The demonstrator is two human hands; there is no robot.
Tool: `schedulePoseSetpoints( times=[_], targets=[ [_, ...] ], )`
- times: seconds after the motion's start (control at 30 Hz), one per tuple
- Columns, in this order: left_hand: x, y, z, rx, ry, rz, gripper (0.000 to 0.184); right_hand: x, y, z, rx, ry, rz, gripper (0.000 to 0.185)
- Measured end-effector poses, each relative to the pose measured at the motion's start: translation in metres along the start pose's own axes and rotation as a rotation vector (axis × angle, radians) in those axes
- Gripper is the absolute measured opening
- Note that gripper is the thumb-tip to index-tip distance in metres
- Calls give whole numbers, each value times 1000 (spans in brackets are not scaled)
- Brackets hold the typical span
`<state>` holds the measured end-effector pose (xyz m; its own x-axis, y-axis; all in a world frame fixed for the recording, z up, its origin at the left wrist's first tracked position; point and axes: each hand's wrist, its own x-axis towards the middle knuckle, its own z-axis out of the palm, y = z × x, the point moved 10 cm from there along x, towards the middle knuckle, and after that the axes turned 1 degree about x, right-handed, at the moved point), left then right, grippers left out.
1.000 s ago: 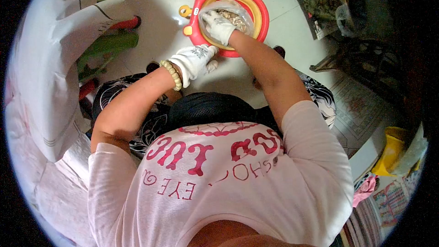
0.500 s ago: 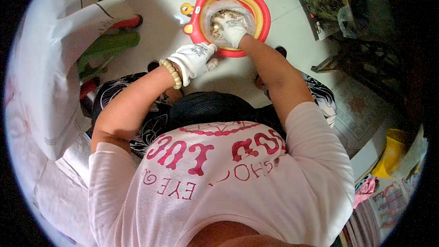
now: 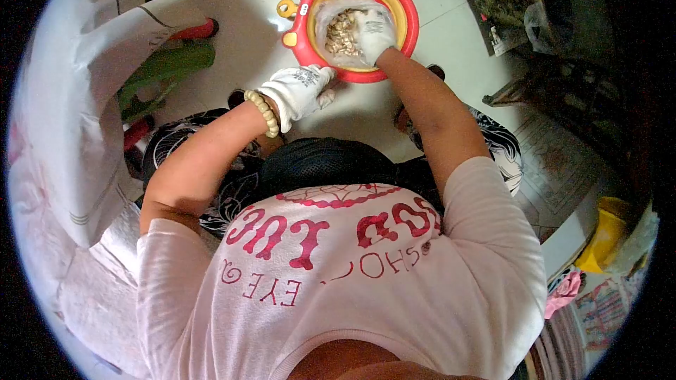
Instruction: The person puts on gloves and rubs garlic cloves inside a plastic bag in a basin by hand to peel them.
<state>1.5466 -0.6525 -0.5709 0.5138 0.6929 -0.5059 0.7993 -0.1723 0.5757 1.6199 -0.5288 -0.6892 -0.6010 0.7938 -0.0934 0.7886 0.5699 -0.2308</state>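
Observation:
A round red basin (image 3: 412,24) with a yellow inner ring stands on the floor in front of me. Inside it, a clear plastic bag (image 3: 358,1) holds many small pale tan and brown pieces (image 3: 342,35), of a kind I cannot make out. My right hand (image 3: 375,32), in a white glove, reaches into the bag along its right side, beside the pieces; its fingertips are hidden. At the basin's near left rim, my left hand (image 3: 299,91), also gloved, has its fingers closed on the edge, with the thumb lower down. A beaded bracelet (image 3: 261,111) circles the left wrist.
White sheeting (image 3: 77,112) hangs at my left, near a green object (image 3: 169,70) on the floor. To the right are a dark frame-like object (image 3: 563,98), a full plastic bag (image 3: 546,28) and a yellow item (image 3: 602,236). My knees flank the floor before the basin.
My right hand has shifted right inside the bag, uncovering more of the pale pieces. In view, the basin sits slightly higher and further right. My left hand stays at the rim.

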Motion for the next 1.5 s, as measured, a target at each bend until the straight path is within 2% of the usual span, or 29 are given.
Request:
schedulePoseSetpoints(
  times=[0.07, 0.13, 0.2, 0.37, 0.43, 0.47, 0.57, 0.6, 0.67, 0.7, 0.8, 0.93, 1.0, 1.13, 1.17, 1.23, 1.27, 1.37, 1.43, 1.47, 1.5],
  targets=[
    [-1, 1, -1, 6, 16, -2, 42, 5, -22, -10, -102, 20, -35, 35],
    [-1, 1, -1, 13, 32, -7, 41, 7, -60, 15, 19, -220, -212, 35],
    [1, 0, 1, 7, 20, -16, 41, 10, -75, 41, -28, -287, -185, 34],
    [1, -1, 3, -1, 11, -21, 41, 8, -66, 76, -138, -440, -160, 32],
    [-2, -3, -4, 6, 30, -22, 41, 7, -59, 89, -216, -500, -247, 33],
    [-4, -2, -7, 20, 21, -16, 41, 8, -51, 88, -222, -499, -250, 33],
    [-7, -6, -7, 19, 67, 2, 40, 14, -23, 50, 102, -214, -108, 33],
    [-7, -8, -9, 22, 118, 17, 37, 15, -19, 42, 98, -219, -110, 33],
    [-6, -9, -8, 16, 169, 58, 36, 16, -5, 10, 24, -23, -52, 27],
    [-6, -7, -8, 24, 130, 58, 35, 17, 9, 22, 74, -135, 4, 23],
    [-7, -3, -8, 24, 126, 64, 34, 19, 19, 14, 80, -68, 18, 22],
    [-7, -3, -10, 19, 162, 62, 33, 19, 13, 11, 26, -118, 87, 28],
    [-5, -5, -6, 22, 141, 55, 33, 21, -7, 14, -162, -141, -22, 32],
    [-4, -8, 1, 12, 128, 71, 33, 32, -31, 32, -392, -259, -83, 32],
    [-1, -13, 9, 12, 12, 5, 38, 30, -43, 47, -431, -311, -199, 33],
    [-3, -9, -1, 3, 90, 37, 34, 13, -58, 73, -469, -436, -422, 34],
    [-4, -5, -9, -9, 170, 73, 31, 10, -57, 67, -470, -438, -424, 34],
    [-5, -10, -14, 17, 177, 48, 30, 11, -47, 47, -487, -436, -441, 29],
    [-4, -8, -10, 23, 174, 57, 30, 21, -21, 42, -339, -385, -288, 26],
    [-5, -8, -9, 37, 174, 64, 31, 18, -19, 38, -339, -387, -286, 26],
    [-5, -9, -9, 35, 173, 66, 31, 22, -15, 25, -321, -279, -248, 25]
  ],
)
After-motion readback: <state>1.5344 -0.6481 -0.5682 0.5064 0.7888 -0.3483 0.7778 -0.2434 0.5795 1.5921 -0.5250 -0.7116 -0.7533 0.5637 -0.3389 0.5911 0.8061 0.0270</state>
